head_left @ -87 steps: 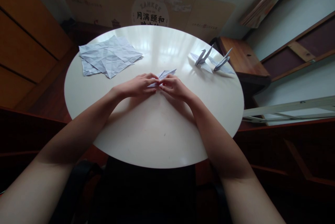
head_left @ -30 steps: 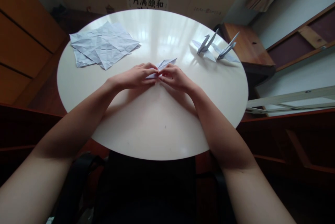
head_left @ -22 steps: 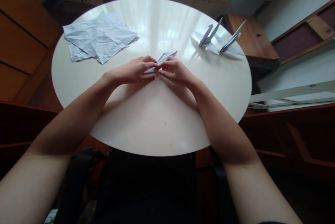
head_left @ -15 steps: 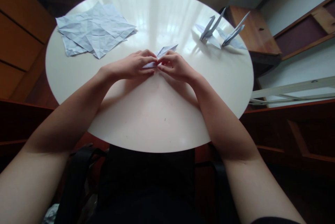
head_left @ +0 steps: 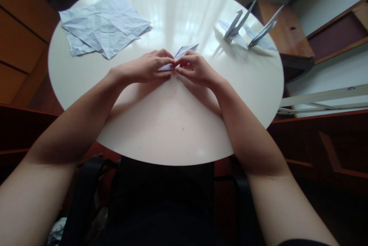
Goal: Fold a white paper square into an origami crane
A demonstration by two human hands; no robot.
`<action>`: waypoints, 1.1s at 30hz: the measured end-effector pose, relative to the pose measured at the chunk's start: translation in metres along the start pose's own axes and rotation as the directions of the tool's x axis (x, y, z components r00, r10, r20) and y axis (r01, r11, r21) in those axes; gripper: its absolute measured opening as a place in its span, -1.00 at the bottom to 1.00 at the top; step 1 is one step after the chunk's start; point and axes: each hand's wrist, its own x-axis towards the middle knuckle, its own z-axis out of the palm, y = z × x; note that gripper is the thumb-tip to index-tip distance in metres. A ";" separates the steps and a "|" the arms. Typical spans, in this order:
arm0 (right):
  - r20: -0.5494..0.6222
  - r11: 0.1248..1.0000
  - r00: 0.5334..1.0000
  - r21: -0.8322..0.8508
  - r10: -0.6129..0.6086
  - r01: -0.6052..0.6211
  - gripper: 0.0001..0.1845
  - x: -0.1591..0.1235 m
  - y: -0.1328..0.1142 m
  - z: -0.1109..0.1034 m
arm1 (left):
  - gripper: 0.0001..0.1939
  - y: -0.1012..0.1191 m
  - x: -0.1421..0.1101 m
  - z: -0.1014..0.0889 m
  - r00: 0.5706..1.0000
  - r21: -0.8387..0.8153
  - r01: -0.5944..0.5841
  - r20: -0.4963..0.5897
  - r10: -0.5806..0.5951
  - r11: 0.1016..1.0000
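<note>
Both hands meet over a small folded piece of white paper (head_left: 185,50) at the middle of the round white table (head_left: 172,123). My left hand (head_left: 152,66) is closed on its left side, fingertips pinching near the paper's centre. From the right, my right hand (head_left: 195,68) pinches the same spot with thumb and forefinger. One pointed flap sticks out beyond the right fingers toward the upper right. Much of the folded paper is hidden beneath my fingers.
Creased sheets of paper (head_left: 105,25) lie piled at the table's far left. At the far right stand two folded paper cranes, one crane (head_left: 235,30) left of the other crane (head_left: 261,35). A wooden cabinet (head_left: 283,27) is behind them. Black chair armrests flank my lap.
My view has tilted downward, so the table and everything on it sit higher in the picture. Both hands keep their pinch on the folded paper, with hardly any visible finger movement.
</note>
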 end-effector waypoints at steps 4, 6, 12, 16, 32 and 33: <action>0.000 1.000 1.000 0.001 -0.003 0.003 -0.77 0.000 -0.001 -0.001 | -0.51 -0.002 0.001 0.001 1.000 -0.001 -0.021 -0.016 0.021 1.000; 0.001 1.000 1.000 -0.001 -0.011 0.011 -0.78 0.000 -0.001 -0.001 | -0.50 -0.003 0.001 0.001 0.999 0.001 -0.028 -0.017 0.028 1.000; -0.012 1.000 1.000 0.015 -0.022 0.022 -0.80 0.000 0.002 0.000 | -0.43 -0.009 0.003 0.003 1.000 -0.013 -0.020 -0.006 0.020 1.000; -0.019 0.999 1.000 0.024 -0.024 0.024 -0.80 0.000 0.003 0.000 | -0.44 -0.011 0.004 0.004 1.000 -0.040 0.011 0.001 -0.011 0.999; -0.014 1.000 1.000 0.031 0.003 -0.002 -0.78 0.000 0.000 -0.001 | -0.46 0.000 0.004 -0.001 0.995 -0.064 0.090 0.040 -0.088 0.994; -0.012 0.999 1.000 0.033 0.005 -0.004 -0.78 0.000 0.000 -0.001 | -0.46 0.002 0.003 -0.002 0.995 -0.064 0.091 0.041 -0.089 0.994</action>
